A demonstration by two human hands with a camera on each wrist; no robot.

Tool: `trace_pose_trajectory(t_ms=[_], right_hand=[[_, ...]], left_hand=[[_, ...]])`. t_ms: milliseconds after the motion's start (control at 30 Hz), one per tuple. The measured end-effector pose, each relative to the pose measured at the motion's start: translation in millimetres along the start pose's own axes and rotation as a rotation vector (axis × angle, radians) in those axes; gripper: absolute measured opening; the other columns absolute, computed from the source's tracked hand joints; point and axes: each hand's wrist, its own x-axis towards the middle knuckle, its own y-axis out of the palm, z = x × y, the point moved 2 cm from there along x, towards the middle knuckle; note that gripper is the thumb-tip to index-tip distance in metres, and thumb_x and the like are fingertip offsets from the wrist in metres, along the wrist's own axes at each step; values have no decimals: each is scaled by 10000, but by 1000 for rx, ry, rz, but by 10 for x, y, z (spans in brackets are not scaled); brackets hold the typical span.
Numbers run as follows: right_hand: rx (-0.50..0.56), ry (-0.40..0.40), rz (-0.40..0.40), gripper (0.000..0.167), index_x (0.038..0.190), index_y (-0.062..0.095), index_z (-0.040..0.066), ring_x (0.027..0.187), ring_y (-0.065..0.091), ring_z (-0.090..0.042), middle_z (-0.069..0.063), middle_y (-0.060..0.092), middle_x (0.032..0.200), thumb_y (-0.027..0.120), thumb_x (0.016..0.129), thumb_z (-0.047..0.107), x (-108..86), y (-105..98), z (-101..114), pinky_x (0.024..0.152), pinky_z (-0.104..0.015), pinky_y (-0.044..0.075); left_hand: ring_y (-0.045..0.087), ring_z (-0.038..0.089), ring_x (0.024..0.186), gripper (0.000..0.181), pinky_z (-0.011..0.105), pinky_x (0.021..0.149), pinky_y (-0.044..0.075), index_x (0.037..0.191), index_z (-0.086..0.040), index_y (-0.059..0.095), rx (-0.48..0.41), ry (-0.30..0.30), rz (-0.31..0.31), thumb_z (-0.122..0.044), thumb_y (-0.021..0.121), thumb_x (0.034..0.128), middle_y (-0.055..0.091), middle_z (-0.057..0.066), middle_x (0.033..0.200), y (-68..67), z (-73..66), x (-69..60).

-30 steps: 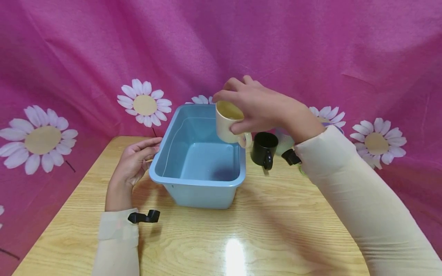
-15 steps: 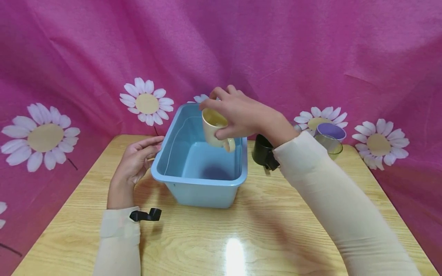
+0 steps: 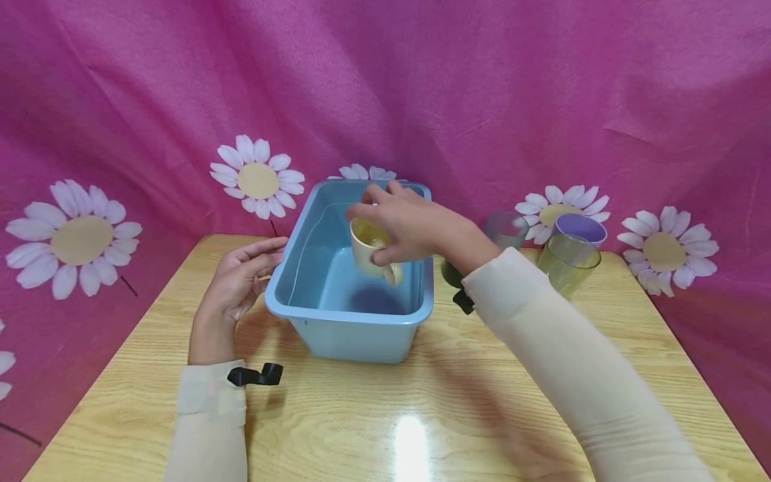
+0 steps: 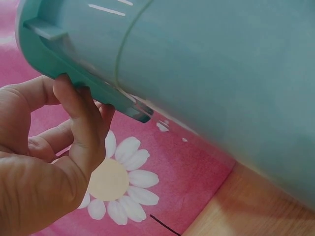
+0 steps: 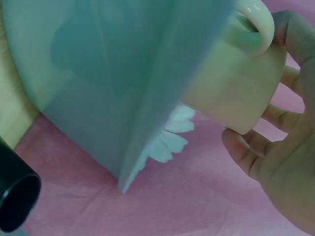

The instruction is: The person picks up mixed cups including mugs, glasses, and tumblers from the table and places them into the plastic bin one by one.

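Right hand [image 3: 409, 222] has its fingers clamped on the cream mug [image 3: 363, 256], held tilted over the floor of the blue tub [image 3: 355, 341]. Left hand [image 3: 237, 278] grips tub's left rim, fingers bent.

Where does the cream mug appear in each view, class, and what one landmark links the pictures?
Head: the cream mug is near the centre, beneath the right hand and over the interior of the blue tub.
Left wrist: not visible.
Right wrist: upper right, held in the fingers, partly behind the tub's edge.
Shared landmark: the blue tub, greener in both wrist views.
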Motion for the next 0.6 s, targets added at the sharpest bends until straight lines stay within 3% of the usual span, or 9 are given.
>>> trace_pose_trajectory(t_ms=[600], right_hand=[[-46, -26, 167, 733, 1500, 502, 270, 1136, 442, -228, -44, 494, 1372, 833, 859, 395, -18, 469, 109, 887, -343, 512]], left_hand=[[722, 119, 810, 233, 315, 773, 628, 1194, -60, 747, 23, 1, 0, -25, 669, 977, 759, -6, 1016, -27, 18, 17]])
